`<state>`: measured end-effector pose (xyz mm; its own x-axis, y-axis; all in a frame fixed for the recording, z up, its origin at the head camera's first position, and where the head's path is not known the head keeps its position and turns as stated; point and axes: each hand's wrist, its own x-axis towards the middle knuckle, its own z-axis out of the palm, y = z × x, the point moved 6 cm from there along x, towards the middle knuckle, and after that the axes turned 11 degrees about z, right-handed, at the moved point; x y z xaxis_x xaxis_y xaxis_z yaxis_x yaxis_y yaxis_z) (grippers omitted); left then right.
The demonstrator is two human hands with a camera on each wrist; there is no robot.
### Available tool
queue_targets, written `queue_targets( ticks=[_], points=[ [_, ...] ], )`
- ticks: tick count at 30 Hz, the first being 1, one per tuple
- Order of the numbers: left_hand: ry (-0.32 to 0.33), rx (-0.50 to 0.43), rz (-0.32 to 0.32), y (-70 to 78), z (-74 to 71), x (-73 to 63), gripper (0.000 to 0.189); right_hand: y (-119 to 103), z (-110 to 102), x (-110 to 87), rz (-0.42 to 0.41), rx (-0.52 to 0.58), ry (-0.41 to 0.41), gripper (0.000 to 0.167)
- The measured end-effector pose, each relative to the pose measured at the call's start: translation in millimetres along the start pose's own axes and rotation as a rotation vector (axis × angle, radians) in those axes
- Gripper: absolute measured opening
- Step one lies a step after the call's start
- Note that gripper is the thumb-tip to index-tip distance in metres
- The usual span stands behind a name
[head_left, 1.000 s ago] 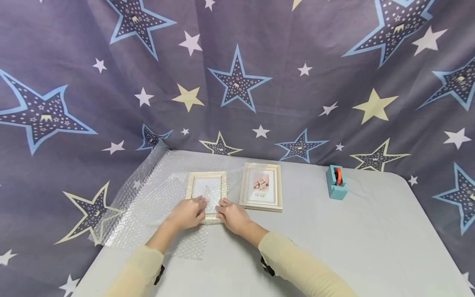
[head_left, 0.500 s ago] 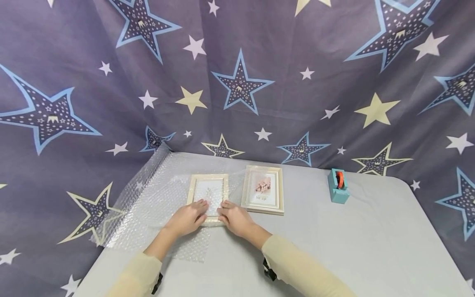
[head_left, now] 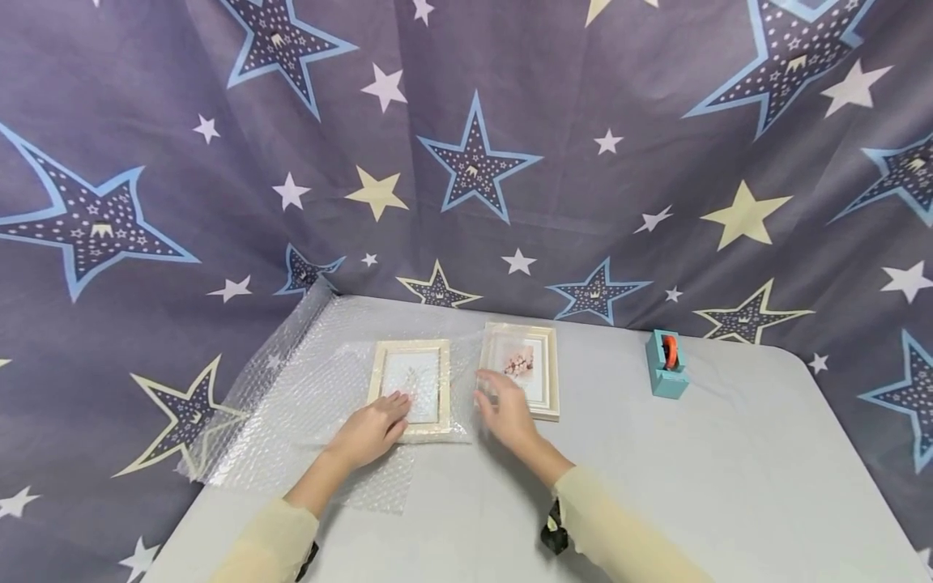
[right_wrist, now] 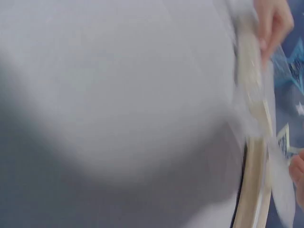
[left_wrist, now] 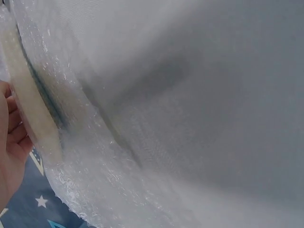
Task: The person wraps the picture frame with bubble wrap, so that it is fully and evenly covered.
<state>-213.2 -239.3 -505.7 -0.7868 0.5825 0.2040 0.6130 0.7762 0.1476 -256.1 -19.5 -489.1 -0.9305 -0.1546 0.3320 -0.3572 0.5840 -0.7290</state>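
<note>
Covering the near left part of a cream-gold photo frame (head_left: 426, 374) with the left hand (head_left: 370, 427), with fingers stretched out and laid on the clear bubble wrap (head_left: 306, 405) over it. Lying flat on the worktop (head_left: 700, 478), left of the middle and near the back edge, with a faint plant print (head_left: 411, 380) visible through the wrap. Holding the right hand (head_left: 510, 411) just right of this frame, with thumb apart from loosely bent fingers, by the loose flap (head_left: 462, 405) of wrap; too blurred in the right wrist view to tell whether touching it. Just beyond, close to the back edge, a blossom-print photo frame (head_left: 537, 376), with its left part under the flap. Farther right, towards the rounded back right corner, a teal tape dispenser (head_left: 666, 383) with an orange-red roll (head_left: 670, 351). On the opposite side, more wrap, running past the left edge and, at the back left corner, up against the star-printed curtain (head_left: 554, 178)
</note>
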Motion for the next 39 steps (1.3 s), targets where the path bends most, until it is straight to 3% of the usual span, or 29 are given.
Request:
queue_targets(
  ticks=[3,6,8,11,15,20,26,29,31,36,39],
  points=[
    [0.007,0.004,0.002,-0.2,-1.3,0.7,0.038,18.3,-24.0,6.4,0.137,0.12,0.147,0.03],
    [0.003,0.012,0.009,-0.1,-1.0,1.0,0.039,35.5,-37.1,11.3,0.306,0.251,0.193,0.029],
    [-0.004,0.014,0.013,0.1,0.2,0.7,0.039,45.5,-38.2,13.6,0.43,0.313,0.152,0.031],
    [-0.002,0.001,0.012,-0.6,0.8,-0.6,0.039,54.5,-29.0,15.9,0.582,0.445,0.006,0.039],
    [0.013,-0.003,0.008,-1.7,0.6,-1.9,0.039,56.1,-13.0,16.5,0.681,0.574,-0.149,0.048],
    [0.016,-0.003,0.016,-0.4,-0.5,-1.1,0.038,53.2,0.5,17.9,0.705,0.566,-0.156,0.047],
    [0.013,-0.014,0.029,1.6,-2.2,0.0,0.037,50.2,5.8,23.7,0.76,0.572,-0.026,0.038],
    [0.011,-0.011,0.028,1.1,-1.6,-0.5,0.037,46.9,4.1,29.1,0.739,0.573,0.037,0.033],
    [0.008,-0.009,0.027,1.2,-1.7,-0.9,0.037,42.0,1.7,32.4,0.706,0.544,0.061,0.03],
    [-0.015,-0.006,0.013,1.7,-1.0,-1.4,0.038,15.1,-2.6,38.8,0.518,0.369,0.065,0.026],
    [-0.026,0.001,0.007,2.2,-0.3,-1.6,0.039,-3.9,2.7,41.9,0.398,0.319,0.054,0.024]
  ],
)
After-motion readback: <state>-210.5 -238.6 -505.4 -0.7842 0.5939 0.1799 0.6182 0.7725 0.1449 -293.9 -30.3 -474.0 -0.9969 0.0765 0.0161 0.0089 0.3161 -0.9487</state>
